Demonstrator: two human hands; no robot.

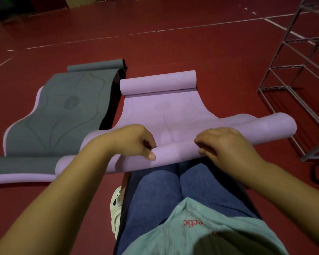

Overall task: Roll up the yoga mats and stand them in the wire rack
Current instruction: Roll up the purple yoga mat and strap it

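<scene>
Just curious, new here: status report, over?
Left hand and right hand both gripping purple mat, rolling near end. Grey mat unrolled. Wire rack empty.

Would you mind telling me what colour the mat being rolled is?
Light purple mat, seen in the head view, with both hands on its near roll.

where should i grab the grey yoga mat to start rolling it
Grip the grey yoga mat at its near end, which lies flat and open beside the left hand. Come from the near side, hands spread across its width; the far end is already curled.
</scene>
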